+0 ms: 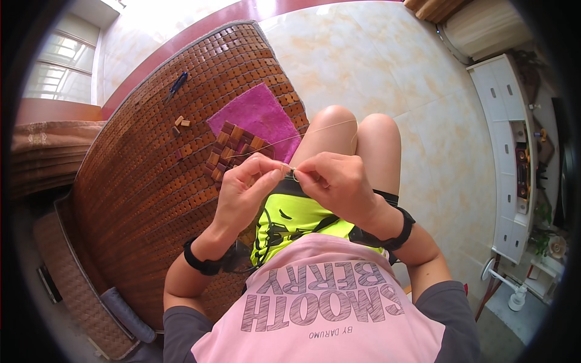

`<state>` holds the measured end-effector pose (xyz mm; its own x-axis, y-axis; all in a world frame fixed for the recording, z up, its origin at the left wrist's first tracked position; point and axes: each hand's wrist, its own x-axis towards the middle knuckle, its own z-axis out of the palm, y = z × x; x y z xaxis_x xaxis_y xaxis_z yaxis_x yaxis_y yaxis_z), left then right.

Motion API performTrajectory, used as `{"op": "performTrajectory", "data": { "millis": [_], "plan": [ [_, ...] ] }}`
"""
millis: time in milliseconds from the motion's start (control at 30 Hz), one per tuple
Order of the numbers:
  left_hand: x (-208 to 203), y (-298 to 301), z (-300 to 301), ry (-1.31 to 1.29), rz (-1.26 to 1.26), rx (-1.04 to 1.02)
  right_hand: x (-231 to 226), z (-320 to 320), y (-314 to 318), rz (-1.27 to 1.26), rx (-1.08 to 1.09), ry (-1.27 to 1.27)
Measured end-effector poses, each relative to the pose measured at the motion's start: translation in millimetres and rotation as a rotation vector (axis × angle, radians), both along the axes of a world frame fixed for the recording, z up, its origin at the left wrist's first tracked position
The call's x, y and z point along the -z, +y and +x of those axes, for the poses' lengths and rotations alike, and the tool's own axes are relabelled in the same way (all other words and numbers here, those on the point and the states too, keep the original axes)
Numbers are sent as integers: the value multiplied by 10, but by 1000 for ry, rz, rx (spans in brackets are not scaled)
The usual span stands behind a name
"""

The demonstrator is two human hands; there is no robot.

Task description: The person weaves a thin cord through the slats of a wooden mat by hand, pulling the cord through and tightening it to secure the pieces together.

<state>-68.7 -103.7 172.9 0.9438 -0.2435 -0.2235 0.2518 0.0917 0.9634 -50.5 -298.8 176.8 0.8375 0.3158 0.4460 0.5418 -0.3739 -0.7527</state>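
My left hand [249,184] and my right hand [340,180] meet above my lap, both with fingertips pinched together. Between them runs a thin pale thread [327,127], gripped by each hand. One strand of it loops out over my knee, and another trails left to a small panel of wooden tiles [233,145]. The panel has light and dark brown pieces in a staggered pattern and lies partly on a magenta cloth [257,112]. A tiny loop shows at my right fingertips; whether it is a knot I cannot tell.
I sit beside a wide brown wooden-tile mat [139,163] covering the seat. Several loose wooden tiles [181,123] lie on it, with a dark blue-handled tool [177,83] farther off. A white cabinet [502,151] stands at the right, and a white fan [516,299] below it.
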Motion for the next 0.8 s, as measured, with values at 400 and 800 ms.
{"op": "performTrajectory", "data": {
  "millis": [400,800],
  "plan": [
    [-8,15,-3,-7,-108,-13,-69,-7,-26,35,-27,227],
    [61,25,-7,97,-112,-43,3,-28,-12,-326,-89,-317]
  ]
}}
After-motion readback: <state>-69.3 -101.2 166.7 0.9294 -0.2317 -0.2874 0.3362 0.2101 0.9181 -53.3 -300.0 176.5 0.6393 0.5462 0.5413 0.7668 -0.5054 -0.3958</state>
